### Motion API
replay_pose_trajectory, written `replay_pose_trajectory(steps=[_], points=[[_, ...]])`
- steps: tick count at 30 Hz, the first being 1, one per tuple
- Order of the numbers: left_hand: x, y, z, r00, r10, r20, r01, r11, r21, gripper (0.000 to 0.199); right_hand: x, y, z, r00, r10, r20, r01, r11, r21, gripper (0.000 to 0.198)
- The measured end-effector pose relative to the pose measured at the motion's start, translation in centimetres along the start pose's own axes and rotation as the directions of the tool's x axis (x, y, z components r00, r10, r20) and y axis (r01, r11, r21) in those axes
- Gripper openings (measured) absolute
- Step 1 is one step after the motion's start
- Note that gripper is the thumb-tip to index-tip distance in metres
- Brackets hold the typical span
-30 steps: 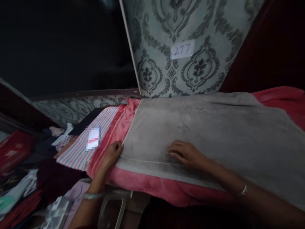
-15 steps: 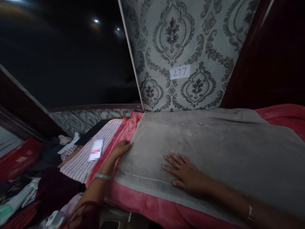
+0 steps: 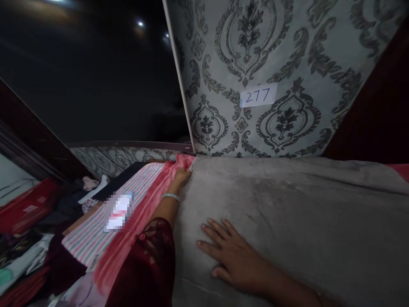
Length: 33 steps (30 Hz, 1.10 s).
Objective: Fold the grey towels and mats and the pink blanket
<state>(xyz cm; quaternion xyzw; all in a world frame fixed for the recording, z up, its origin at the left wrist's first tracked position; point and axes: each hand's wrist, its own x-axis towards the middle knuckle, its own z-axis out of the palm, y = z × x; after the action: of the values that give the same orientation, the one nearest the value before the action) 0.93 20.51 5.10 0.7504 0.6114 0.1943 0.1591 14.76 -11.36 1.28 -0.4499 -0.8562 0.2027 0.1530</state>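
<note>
Right hand (image 3: 236, 260): spread, palm down on the grey cloth.
Grey cloth (image 3: 287, 204): lies wide before us, reaching toward the wall (image 3: 265, 68); we judge we are smoothing it.
Pink cloth (image 3: 137, 219): shows along the grey cloth's left side.
Left hand (image 3: 182, 175): near that side's far end; we cannot tell whether it pinches.
Far corner (image 3: 198, 161): next move likely calls for straightening this, our right palm steadying.
</note>
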Motion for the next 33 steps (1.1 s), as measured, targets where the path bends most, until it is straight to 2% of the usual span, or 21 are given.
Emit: replay_pose_trajectory(steps=[4,6,9,11,13,16,19,21,25,29,33], points=[[0.3,-0.6,1.0,0.991,0.079,-0.108,-0.081,0.997,-0.016,0.018,-0.2,0.4,0.5,1.0,0.0,0.006,0.0,0.998,0.061,0.075],[0.1,-0.9,1.4,0.974,0.169,-0.151,-0.17,0.985,0.009,0.023,-0.1,0.5,0.4,1.0,0.006,0.022,-0.008,0.997,0.075,0.076],[-0.2,-1.1,1.9,0.928,0.367,-0.058,-0.361,0.927,0.102,0.026,0.0,0.5,0.3,0.999,0.02,0.028,-0.022,0.996,0.086,0.077],[-0.3,-1.0,2.1,0.907,0.418,0.055,-0.421,0.892,0.163,0.028,0.0,0.6,0.4,1.0,0.02,0.017,-0.022,0.996,0.091,0.078],[-0.3,-0.9,1.9,0.917,0.387,0.095,-0.398,0.889,0.227,0.031,0.0,0.7,0.4,1.0,0.013,0.005,-0.013,0.995,0.099,0.076],[0.0,-0.9,1.5,0.931,0.363,0.026,-0.356,0.894,0.273,0.027,-0.1,0.8,0.4,1.0,-0.011,-0.004,0.011,0.993,0.118,0.071],[0.3,-0.9,1.3,0.925,0.371,-0.086,-0.351,0.917,0.189,0.021,-0.1,0.8,0.2,0.999,-0.033,-0.03,0.037,0.99,0.133,0.069],[0.3,-0.9,1.4,0.934,0.337,-0.116,-0.324,0.939,0.115,0.019,-0.2,0.8,0.0,0.999,-0.031,-0.032,0.035,0.99,0.139,0.069],[0.0,-0.7,2.0,0.97,0.243,-0.026,-0.239,0.967,0.088,0.012,-0.2,0.8,-0.4,1.0,-0.022,-0.022,0.025,0.99,0.137,0.068],[0.0,-0.5,1.6,0.987,0.15,-0.054,-0.145,0.986,0.088,0.015,-0.4,0.6,-0.5,0.997,-0.035,-0.064,0.041,0.994,0.097,0.066],[0.4,-0.8,0.4,0.99,0.134,-0.036,-0.131,0.988,0.077,0.018,-0.1,0.0,-0.5,0.991,-0.051,-0.123,0.054,0.998,0.025,0.06]])
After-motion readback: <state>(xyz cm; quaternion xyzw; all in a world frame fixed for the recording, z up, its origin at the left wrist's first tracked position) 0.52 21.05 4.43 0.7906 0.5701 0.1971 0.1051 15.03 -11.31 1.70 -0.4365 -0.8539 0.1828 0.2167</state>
